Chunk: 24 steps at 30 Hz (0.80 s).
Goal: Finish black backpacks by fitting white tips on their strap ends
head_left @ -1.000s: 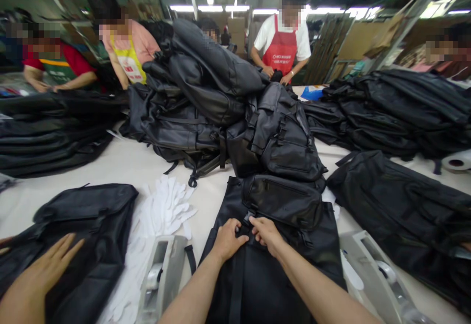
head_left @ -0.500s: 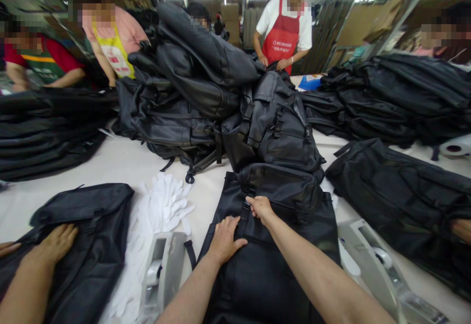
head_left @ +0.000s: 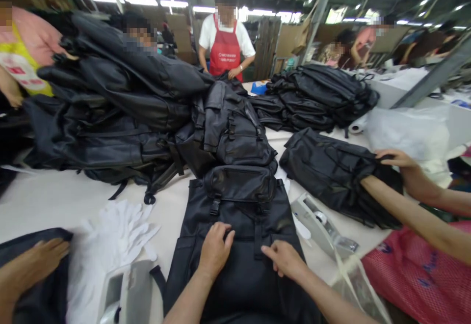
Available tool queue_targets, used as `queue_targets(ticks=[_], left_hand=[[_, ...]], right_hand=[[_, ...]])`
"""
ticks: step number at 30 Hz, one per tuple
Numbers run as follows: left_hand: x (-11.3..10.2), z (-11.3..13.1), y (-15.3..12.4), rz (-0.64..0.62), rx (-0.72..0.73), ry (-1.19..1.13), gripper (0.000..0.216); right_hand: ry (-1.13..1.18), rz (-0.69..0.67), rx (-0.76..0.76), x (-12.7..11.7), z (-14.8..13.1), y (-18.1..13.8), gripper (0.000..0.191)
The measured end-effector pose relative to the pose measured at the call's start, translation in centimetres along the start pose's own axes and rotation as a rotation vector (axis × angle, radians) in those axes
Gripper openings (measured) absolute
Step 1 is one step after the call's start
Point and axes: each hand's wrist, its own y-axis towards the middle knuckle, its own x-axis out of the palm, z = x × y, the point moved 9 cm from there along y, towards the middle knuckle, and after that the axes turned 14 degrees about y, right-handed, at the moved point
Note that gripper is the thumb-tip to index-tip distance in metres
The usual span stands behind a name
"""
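Note:
A black backpack (head_left: pixel 239 216) lies flat on the white table in front of me, its top pocket pointing away. My left hand (head_left: pixel 215 248) rests palm down on its front panel, fingers together and lying flat. My right hand (head_left: pixel 283 259) lies beside it on the same panel, fingers stretched out toward the left. Neither hand holds anything. Two buckled straps (head_left: pixel 215 206) run down from the top pocket just beyond my fingers.
A large heap of black backpacks (head_left: pixel 121 103) fills the table behind. White gloves (head_left: pixel 117 230) and a tape dispenser (head_left: pixel 125 292) lie at left, another dispenser (head_left: pixel 320 223) at right. Co-workers' arms reach onto bags at left (head_left: pixel 29 270) and right (head_left: pixel 405 176). A person in a red apron (head_left: pixel 225 49) stands opposite.
My right hand has come off the strap near the top pocket and moved down beside my left hand. The view has swung right, showing a co-worker's arms on a bag there.

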Motion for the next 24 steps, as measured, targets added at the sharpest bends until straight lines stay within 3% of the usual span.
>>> queue_targets(ticks=[3, 7, 11, 17, 24], left_hand=[[3.8, 4.1, 1.9, -0.143, 0.001, -0.023, 0.031], [7.4, 6.0, 4.4, -0.234, -0.098, 0.023, 0.037], [7.8, 6.9, 6.0, -0.223, -0.098, 0.057, 0.056], [7.8, 6.8, 6.6, -0.234, -0.102, 0.098, 0.050], [6.9, 6.6, 6.6, -0.190, -0.047, -0.015, 0.057]], right_hand=[[0.046, 0.040, 0.033, 2.2, 1.0, 0.2, 0.026], [0.125, -0.057, 0.092, 4.7, 1.0, 1.8, 0.030], [0.238, -0.165, 0.173, 6.0, 1.4, 0.3, 0.021], [0.357, -0.288, 0.246, 6.0, 3.4, -4.5, 0.008], [0.490, -0.365, 0.260, 6.0, 5.4, -4.2, 0.007]])
